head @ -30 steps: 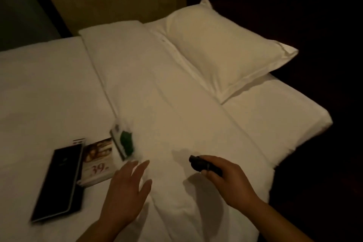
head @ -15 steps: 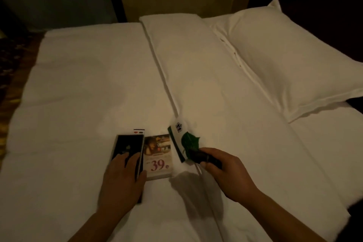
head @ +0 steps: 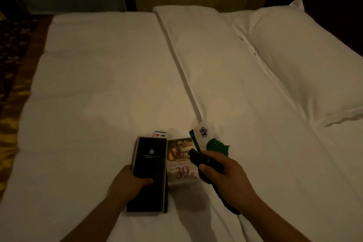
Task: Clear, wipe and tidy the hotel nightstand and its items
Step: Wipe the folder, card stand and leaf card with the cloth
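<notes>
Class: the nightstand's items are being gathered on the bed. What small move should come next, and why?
Probably lay the dark object down on the bed, beside the leaf card. The right hand holds it over the price card lying there, while the left hand grips the black folder next to it. The object seems the last item to join the group.
</notes>
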